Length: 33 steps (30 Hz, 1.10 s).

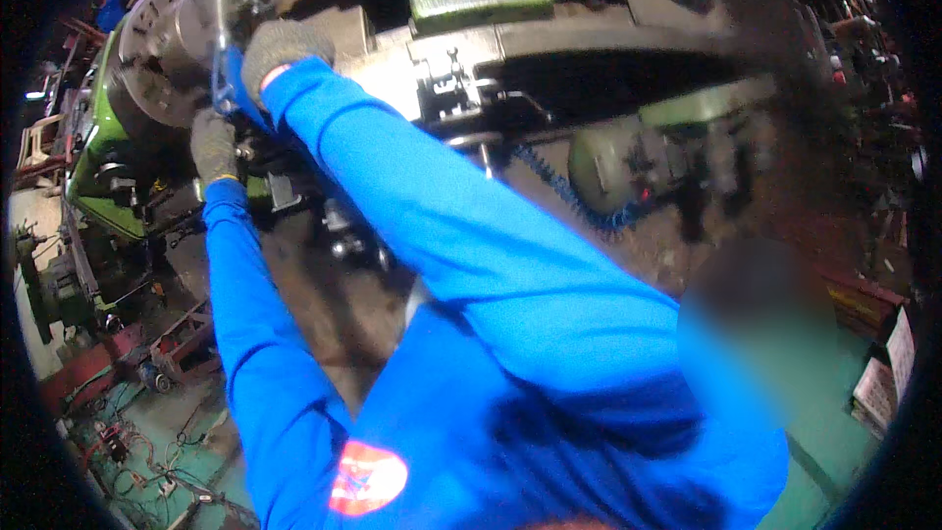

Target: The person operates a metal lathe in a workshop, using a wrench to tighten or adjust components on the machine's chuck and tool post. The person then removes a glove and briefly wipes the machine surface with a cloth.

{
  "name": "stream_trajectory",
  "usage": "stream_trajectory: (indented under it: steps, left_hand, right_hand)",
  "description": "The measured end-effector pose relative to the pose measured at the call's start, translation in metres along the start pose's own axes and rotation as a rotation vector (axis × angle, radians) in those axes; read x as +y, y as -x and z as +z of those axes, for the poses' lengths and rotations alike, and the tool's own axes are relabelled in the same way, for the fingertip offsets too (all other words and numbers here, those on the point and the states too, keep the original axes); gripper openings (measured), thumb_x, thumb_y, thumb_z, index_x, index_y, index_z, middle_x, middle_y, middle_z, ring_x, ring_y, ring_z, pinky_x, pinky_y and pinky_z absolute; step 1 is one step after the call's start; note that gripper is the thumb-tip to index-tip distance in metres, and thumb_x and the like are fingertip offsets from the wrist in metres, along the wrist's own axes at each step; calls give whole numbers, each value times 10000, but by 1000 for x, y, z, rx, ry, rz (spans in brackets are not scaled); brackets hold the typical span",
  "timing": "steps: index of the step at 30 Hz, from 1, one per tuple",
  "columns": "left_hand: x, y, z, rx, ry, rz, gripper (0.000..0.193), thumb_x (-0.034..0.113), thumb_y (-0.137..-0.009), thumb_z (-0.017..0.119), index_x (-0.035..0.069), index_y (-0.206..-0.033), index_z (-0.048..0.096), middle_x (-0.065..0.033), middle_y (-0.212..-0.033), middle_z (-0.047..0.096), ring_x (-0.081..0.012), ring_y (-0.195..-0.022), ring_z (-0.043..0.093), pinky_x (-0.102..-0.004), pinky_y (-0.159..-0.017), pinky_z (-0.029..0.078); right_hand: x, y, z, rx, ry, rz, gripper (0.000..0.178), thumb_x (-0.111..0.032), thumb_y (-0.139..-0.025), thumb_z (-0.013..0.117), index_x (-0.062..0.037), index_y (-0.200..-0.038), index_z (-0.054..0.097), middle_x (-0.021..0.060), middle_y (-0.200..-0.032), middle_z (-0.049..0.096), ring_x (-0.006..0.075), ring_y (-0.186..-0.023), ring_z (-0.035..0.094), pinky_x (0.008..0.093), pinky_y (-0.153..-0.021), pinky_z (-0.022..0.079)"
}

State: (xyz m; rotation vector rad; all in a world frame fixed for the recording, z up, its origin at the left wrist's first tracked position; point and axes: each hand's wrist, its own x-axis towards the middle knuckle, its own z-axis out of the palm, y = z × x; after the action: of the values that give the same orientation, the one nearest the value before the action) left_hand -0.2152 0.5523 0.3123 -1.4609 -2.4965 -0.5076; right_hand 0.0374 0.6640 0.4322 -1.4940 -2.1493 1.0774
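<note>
A green lathe (98, 152) fills the upper left, its round grey chuck (157, 49) facing me. Both my arms, in blue sleeves and grey knit gloves, reach up to it. My right hand (282, 47) is closed around the top of a blue-handled tool (230, 86) whose thin metal part (220, 10) rises beside the chuck. My left hand (213, 143) sits just below it, fingers curled on the lower end of the same tool, against the chuck's lower edge. The tool's tip is hidden.
The lathe carriage with small levers (453, 83) lies right of my hands. A coiled blue hose (574, 198) and a green motor (608, 165) sit further right. Cables (147, 451) and a red frame (93, 365) litter the floor at lower left. Boxes (883, 383) stand at right.
</note>
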Motion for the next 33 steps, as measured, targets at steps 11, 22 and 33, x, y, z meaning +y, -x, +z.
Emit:
stream_trajectory:
  steps: [11,22,33]
  left_hand:
    - [86,26,-33,78,481,-434,179,186,-851,716,101,-1006,740,-117,-941,724,-240,-836,698,-402,-799,562]
    - [53,32,-20,125,623,-488,209,167,-866,663,82,-1035,751,-108,-933,745,-249,-882,699,-388,-828,551]
    - [67,38,-31,130,589,-542,226,143,-889,621,45,-1050,745,-81,-848,710,-173,-735,655,-359,-684,547]
  right_hand:
    - [1,-3,-10,-61,50,-40,396,-348,-975,567,-111,-1238,744,178,-1319,695,346,-1227,675,460,-1023,532]
    - [-9,-3,-7,-135,90,-145,420,-308,-975,548,-72,-1276,722,204,-1362,660,381,-1275,635,485,-1057,514]
    - [-14,8,-18,-173,87,-125,399,-318,-998,536,-92,-1260,736,170,-1351,676,349,-1273,643,451,-1063,504]
